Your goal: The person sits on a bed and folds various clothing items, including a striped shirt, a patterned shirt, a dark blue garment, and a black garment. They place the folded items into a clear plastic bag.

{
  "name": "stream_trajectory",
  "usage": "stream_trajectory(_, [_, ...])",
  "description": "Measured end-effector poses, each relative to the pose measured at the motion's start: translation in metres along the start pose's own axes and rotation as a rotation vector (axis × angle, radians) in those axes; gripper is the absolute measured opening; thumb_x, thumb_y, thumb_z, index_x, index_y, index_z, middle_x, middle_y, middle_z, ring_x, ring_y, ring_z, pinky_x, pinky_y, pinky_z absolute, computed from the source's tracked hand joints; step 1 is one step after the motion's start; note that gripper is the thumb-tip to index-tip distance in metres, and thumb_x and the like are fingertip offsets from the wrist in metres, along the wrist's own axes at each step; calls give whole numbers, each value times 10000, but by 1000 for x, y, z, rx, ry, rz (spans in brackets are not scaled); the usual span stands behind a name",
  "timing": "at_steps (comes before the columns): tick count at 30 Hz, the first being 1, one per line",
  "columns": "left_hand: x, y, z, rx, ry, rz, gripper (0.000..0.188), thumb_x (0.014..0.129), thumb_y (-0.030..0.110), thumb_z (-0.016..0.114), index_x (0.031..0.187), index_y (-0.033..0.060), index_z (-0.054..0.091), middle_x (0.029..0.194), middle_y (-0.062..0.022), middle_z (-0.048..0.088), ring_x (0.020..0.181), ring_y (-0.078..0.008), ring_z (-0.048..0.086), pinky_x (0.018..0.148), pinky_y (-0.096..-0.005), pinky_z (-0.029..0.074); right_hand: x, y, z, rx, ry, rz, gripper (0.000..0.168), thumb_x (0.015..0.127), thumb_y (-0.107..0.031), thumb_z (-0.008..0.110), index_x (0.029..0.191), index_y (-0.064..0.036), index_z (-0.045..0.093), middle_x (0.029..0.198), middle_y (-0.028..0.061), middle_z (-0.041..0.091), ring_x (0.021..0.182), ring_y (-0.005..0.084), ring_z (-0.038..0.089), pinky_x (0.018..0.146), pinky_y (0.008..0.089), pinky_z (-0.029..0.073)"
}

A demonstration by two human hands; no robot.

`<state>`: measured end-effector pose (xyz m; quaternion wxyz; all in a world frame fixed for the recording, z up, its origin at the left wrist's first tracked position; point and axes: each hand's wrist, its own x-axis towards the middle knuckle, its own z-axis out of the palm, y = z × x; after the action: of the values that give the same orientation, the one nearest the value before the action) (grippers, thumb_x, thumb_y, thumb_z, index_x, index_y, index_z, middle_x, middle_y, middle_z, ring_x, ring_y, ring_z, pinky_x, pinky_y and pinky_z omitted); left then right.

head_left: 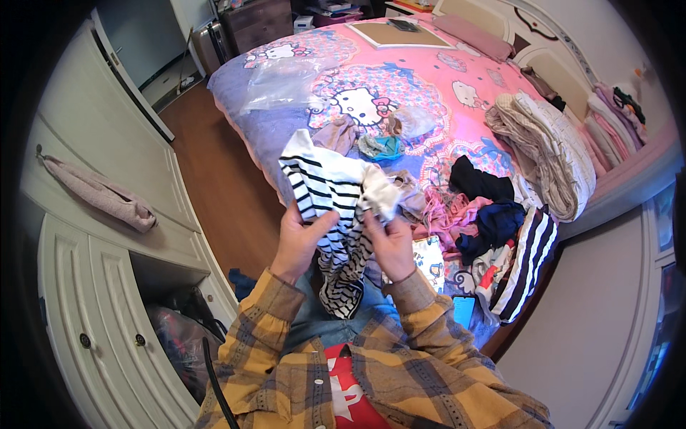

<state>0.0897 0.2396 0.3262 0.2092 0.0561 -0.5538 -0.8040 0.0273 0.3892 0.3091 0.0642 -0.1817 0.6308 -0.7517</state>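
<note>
A white garment with black stripes (pixel 328 179) hangs bunched between my two hands, above my lap. My left hand (pixel 301 238) grips its left side, thumb on top of the cloth. On the other side, my right hand (pixel 390 244) pinches the fabric close to a plain white part of it. The lower end droops onto my jeans (pixel 308 316). Just beyond lie a mauve cloth piece (pixel 336 134) and a teal garment (pixel 381 147). To the right is a heap with pink strappy clothing (pixel 455 212), a black garment (pixel 479 179) and a navy garment (pixel 493 228).
The bed (pixel 429 80) carries a clear plastic bag (pixel 286 83), a framed board (pixel 399 35) and a folded quilt (pixel 546 145). A boldly striped garment (pixel 528 263) and a phone (pixel 463 311) lie at the near right. White cabinets (pixel 102 300) stand left.
</note>
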Motion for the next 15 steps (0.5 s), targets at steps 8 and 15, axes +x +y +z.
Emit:
stream_trajectory(8, [37, 43, -48, 344, 288, 292, 206, 814, -7, 582, 1020, -15, 591, 951, -20, 630, 840, -88, 574, 750, -238, 467, 49, -43, -46, 589, 58, 164, 250, 904, -84, 479, 1143, -34, 531, 1017, 91, 618, 866, 177, 634, 754, 300, 521])
stream_trajectory(15, [76, 102, -38, 447, 275, 508, 236, 782, -15, 519, 1005, -25, 594, 922, -33, 639, 823, -102, 581, 747, -245, 470, 99, -90, -51, 498, -67, -30, 301, 867, -55, 490, 1162, -15, 536, 997, 86, 631, 901, 182, 618, 788, 300, 499])
